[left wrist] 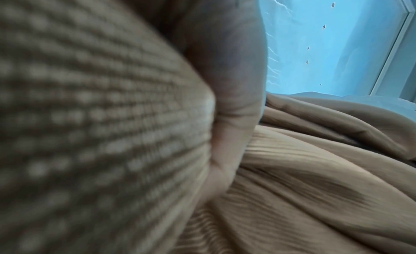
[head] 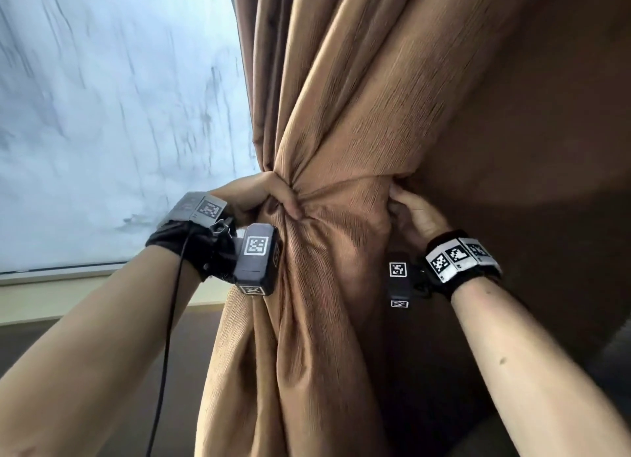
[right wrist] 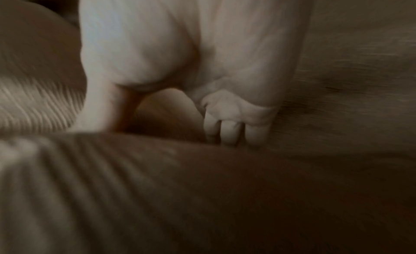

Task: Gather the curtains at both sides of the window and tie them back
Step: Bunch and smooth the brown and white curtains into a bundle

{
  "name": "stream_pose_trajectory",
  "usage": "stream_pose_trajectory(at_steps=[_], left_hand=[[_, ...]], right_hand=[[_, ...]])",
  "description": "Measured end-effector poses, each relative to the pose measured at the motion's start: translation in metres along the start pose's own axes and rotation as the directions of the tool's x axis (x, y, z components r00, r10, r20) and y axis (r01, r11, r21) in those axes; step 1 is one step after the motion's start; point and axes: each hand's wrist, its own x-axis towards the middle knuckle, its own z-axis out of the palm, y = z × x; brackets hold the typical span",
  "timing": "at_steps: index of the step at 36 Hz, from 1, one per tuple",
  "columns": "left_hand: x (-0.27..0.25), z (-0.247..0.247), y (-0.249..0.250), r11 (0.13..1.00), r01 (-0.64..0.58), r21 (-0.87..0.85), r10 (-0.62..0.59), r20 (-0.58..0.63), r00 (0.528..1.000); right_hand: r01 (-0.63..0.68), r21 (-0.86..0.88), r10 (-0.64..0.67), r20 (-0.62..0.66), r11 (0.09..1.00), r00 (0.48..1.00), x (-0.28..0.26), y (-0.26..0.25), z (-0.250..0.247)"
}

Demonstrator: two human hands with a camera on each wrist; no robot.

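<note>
A window (head: 102,115) with streaked, pale glass fills the space left of the left hand (head: 259,197). That hand, seen from the head camera, reaches up from a raised forearm, its fingers curled tight around the left edge of a pinched waist in a brown curtain (head: 341,122). The gathered cloth runs between the two sets of fingers as a band-like fold, fanning out above them and hanging in loose pleats below. At the far side of that waist, the right hand (head: 415,214) comes up from below with the wrist bent back, its fingers (right wrist: 227,131) hooked into the fabric behind the bundle; the wrist view is blurred, but they seem to grip cloth.

No separate tie-back cord is clearly visible, so the bundle likely holds only through these two grips. The risk: if either hand loosens before a tie or knot is secured, the heavy folds above the fingers could slide free and the curtain spread open again.
</note>
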Motion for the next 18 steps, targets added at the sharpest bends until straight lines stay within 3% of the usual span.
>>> stream_pose_trajectory(at_steps=[4,9,11,14,18], left_hand=[[0.008,-0.002,-0.002,1.0,0.001,-0.027,0.0,0.031,1.0],[0.011,0.002,-0.002,0.999,-0.033,-0.039,0.034,0.024,0.999],[0.01,0.004,-0.002,0.998,-0.04,-0.054,0.04,0.0,0.999],[0.01,0.006,-0.003,0.995,-0.079,-0.065,0.074,-0.073,0.995],[0.027,0.004,-0.009,0.98,-0.185,-0.072,0.171,-0.161,0.972]], right_hand=[[0.015,0.007,-0.016,0.144,1.0,0.989,-0.003,0.0,0.017],[0.077,-0.091,-0.059,0.188,0.993,0.98,-0.004,-0.001,0.032],[0.107,-0.154,-0.087,0.134,0.982,0.987,0.0,-0.001,0.031],[0.197,-0.263,-0.215,-0.043,0.945,0.976,0.006,0.001,0.029],[0.239,-0.295,-0.328,-0.303,0.925,0.895,0.01,0.003,0.023]])
